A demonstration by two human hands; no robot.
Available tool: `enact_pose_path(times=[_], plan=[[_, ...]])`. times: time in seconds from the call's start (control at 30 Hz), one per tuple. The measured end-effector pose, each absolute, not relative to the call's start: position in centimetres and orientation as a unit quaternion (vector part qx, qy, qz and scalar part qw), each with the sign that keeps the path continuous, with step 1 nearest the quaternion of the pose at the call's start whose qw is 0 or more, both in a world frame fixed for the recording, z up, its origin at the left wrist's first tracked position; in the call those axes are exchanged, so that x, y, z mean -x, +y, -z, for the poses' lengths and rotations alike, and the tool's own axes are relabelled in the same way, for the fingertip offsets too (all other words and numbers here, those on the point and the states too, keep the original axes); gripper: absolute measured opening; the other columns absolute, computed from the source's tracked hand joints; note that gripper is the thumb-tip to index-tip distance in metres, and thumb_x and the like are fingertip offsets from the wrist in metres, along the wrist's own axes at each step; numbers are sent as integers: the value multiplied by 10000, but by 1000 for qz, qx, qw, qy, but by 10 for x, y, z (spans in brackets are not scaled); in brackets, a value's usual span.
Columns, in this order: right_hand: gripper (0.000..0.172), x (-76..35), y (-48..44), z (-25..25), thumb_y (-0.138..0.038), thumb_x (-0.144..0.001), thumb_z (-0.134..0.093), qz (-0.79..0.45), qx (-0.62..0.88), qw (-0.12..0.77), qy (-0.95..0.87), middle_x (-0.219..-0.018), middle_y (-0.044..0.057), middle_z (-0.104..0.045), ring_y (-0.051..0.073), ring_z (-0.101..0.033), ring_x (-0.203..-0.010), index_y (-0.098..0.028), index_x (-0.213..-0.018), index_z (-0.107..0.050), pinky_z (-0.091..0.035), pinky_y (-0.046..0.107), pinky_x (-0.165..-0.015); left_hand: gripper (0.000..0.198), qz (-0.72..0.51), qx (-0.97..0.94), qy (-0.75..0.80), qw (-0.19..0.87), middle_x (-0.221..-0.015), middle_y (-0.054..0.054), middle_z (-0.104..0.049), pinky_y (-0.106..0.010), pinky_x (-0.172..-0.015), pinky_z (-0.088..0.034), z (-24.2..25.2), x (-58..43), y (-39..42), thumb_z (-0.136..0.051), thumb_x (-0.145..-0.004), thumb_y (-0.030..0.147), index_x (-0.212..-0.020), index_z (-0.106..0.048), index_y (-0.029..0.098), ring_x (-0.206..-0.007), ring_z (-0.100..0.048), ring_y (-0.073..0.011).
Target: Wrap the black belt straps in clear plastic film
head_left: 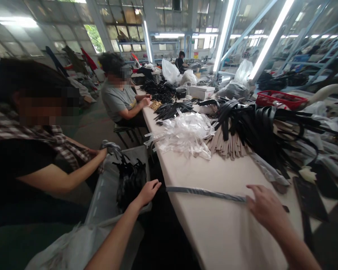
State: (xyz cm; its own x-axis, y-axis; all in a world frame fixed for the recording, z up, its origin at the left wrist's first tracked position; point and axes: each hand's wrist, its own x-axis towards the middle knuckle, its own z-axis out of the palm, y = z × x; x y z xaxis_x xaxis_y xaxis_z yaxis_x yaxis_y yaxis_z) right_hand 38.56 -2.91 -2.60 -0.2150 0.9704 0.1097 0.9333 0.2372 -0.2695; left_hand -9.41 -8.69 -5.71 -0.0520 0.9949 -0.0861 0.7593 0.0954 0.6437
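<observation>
As the right hand [266, 207] touches a strap [205, 194], distant signage [196, 55] blurs.

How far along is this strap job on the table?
Done-looking: black straps sit bundled in the grey bin. In hand: the right hand is at the end of a long grey strap on the table, and the left hand is over the bin. Left, it seems: large piles of black straps and beige strips on the table.

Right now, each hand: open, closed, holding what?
Left hand: half-curled by the grey bin, holding nothing visible.
Right hand: open, fingers over a wrapped dark strap.
</observation>
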Motion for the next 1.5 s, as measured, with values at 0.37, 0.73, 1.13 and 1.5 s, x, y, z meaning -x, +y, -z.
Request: enact_pose_path(times=[0.37, 0.73, 1.13, 1.5], plan=[[241, -97, -83, 6, -155, -950, -403, -135, 384, 128, -904, -991, 103, -651, 278, -531, -1007, -203, -965, -639, -202, 480, -1118, 328, -237, -681, 672, 168, -740, -16, -606, -292, -684, -394, -27, 95, -132, -354, -1002, 382, -744, -491, 234, -726, -589, -197], [241, -287, -53, 19, -214, -921, -530, -74, 517, 73, -849, -1109, 113, -618, 280, -520, -1039, -189, -1149, -603, -361, 379, -923, 321, -240, -692, 662, 159, -673, 6, -564, -286, -649, -385, -14, 119, -82, -349, -965, 400, -706, -467, 252, -657, -544, -197], [202, -474, -67, 33, -302, -961, -448, -157, 621, 76, -764, -905, 93, -684, 247, -619, -844, -192, -933, -615, -411, 331, -752, 452, -222, -859, 461, 33, -1253, -129, -598, -415, -1053, -356, -10, -100, 2, -588, -887, 476, -1234, -526, 194, -1201, -521, -279], [473, -505, -81, -2, -503, -959, -399, -361, 599, 129, -703, -628, 10, -561, 172, -522, -639, -185, -639, -541, -337, 272, -610, 128, -63, -958, 280, 8, -814, -81, -700, -312, -611, -508, 27, -249, -15, -495, -963, 268, -929, -573, 172, -698, -690, -228]])
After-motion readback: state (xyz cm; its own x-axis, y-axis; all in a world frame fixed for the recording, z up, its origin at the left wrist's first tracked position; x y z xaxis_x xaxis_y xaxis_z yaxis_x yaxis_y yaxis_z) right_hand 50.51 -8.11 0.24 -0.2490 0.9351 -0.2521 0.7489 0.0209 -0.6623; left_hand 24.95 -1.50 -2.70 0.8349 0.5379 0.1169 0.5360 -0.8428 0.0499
